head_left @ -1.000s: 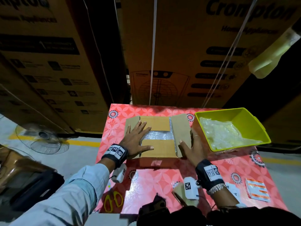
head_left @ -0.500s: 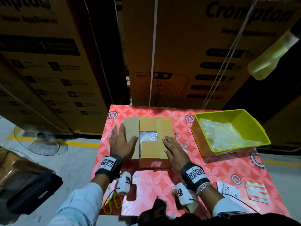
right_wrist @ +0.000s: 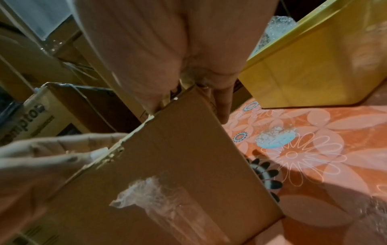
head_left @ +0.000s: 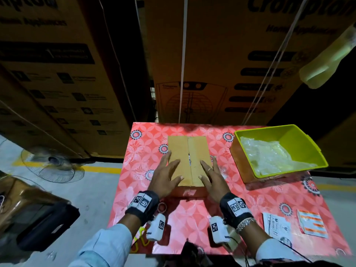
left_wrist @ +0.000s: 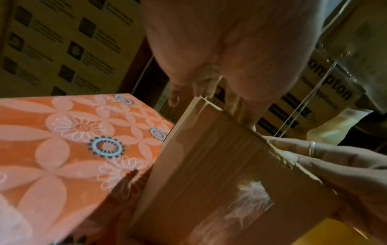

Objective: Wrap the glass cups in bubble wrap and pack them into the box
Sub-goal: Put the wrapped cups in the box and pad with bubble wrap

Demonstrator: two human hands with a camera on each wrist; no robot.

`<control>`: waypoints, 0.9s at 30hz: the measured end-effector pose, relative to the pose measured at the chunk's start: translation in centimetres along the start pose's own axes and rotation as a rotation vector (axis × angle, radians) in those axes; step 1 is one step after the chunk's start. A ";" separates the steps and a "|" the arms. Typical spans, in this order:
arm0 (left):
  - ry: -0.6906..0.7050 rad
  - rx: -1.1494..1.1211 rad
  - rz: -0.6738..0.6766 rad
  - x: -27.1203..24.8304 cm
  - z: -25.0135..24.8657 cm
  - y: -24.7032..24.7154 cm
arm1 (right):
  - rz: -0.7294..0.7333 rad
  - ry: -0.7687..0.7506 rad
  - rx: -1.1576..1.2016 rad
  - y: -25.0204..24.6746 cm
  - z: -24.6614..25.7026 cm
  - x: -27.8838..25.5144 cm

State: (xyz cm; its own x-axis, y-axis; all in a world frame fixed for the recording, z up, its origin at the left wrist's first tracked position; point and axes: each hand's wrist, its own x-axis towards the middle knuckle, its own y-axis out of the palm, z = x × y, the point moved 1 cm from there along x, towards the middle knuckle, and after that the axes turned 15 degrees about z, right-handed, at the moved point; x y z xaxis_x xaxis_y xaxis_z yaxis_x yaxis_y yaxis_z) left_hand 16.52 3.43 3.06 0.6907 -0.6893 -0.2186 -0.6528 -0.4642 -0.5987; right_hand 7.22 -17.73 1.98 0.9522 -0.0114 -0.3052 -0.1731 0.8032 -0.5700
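The brown cardboard box [head_left: 194, 149] sits in the middle of the table with its two top flaps folded shut, meeting at a seam down the centre. My left hand [head_left: 169, 174] lies flat on the left flap, fingers straight. My right hand [head_left: 211, 176], with a ring, presses flat on the right flap. The left wrist view shows the box [left_wrist: 209, 165] under my palm and the right hand [left_wrist: 335, 162] at its far edge. In the right wrist view the box [right_wrist: 178, 157] fills the centre, with old tape stuck to its front. No glass cups are in sight.
A lime-green bin [head_left: 300, 139] holding loose bubble wrap [head_left: 269, 157] stands at the right of the red floral table [head_left: 146, 151]. Yellow scissors [head_left: 140, 239] lie at the near edge and paper leaflets [head_left: 277, 226] at the near right. Tall cartons rise behind; a fan [head_left: 52, 164] stands on the floor at the left.
The two side flaps have been folded inward over the opening, hiding the bubble wrap inside. Both hands came together onto the closed flaps.
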 end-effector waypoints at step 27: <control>-0.111 0.324 0.126 0.4 -1.3 3.8 | 0.060 0.061 -0.364 0.5 -0.2 -0.5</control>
State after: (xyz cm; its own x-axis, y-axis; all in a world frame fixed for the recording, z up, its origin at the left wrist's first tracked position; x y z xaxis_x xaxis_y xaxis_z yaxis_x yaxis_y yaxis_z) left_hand 13.93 0.66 1.74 0.6525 -0.6572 -0.3773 -0.6141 -0.1669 -0.7714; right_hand 6.58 -17.41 1.70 0.9228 -0.0148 -0.3850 -0.3168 0.5396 -0.7800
